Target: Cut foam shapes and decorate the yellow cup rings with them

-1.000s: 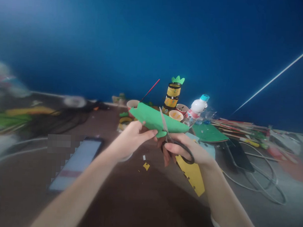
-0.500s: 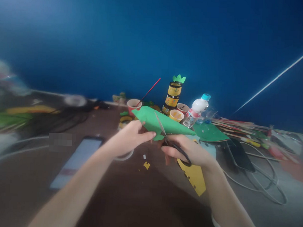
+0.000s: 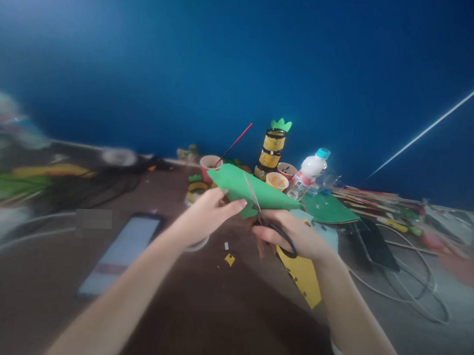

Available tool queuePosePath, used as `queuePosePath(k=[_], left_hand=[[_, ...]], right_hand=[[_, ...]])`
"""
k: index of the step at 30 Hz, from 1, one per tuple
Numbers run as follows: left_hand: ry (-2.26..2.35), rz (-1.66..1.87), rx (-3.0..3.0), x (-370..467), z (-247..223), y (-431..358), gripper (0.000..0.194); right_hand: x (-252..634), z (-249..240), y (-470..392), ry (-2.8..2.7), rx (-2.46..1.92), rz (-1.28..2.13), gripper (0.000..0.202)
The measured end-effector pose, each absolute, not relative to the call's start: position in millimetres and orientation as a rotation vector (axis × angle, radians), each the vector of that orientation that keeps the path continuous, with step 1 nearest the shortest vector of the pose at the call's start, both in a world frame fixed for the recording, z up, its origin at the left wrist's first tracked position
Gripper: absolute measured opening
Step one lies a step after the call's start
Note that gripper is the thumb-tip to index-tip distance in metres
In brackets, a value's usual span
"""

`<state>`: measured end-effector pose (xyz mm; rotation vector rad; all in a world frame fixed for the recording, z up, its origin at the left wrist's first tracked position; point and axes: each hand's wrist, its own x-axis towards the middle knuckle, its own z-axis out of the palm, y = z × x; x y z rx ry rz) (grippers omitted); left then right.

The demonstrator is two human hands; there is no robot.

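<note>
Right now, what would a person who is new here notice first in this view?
Probably the bright green paper in the centre, pinched by the left hand, with the scissors in the right hand against it. Behind it stands a yellow-and-black banded tower with a green crown, before a deep blue wall.

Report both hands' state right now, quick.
Left hand: closed, holding green paper.
Right hand: closed, holding scissors.

A dark brown table (image 3: 201, 311) is shown. Yellow paper (image 3: 305, 278), small scraps (image 3: 229, 259) and a phone (image 3: 121, 253) are laid on it; cups (image 3: 277, 181) and a bottle (image 3: 312, 167) are placed farther back.
</note>
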<state>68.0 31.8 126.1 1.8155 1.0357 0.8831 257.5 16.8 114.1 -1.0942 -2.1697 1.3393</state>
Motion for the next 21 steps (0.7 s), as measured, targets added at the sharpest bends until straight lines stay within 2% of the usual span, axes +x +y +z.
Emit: queuePosePath(k=[7,17,21], left_hand=[[1.163,1.047,1.808,67,121,36,0.023],[1.184,1.017,2.075,54,122,42,0.019],[1.175,0.950,2.201,51,125,40,0.019]], right_hand=[[249,112,16,-2.063,-1.068,1.438,0.033],[264,111,21,-1.883,-0.760,2.042,0.041],[268,108,23,-1.844,-0.712,2.120,0.043]])
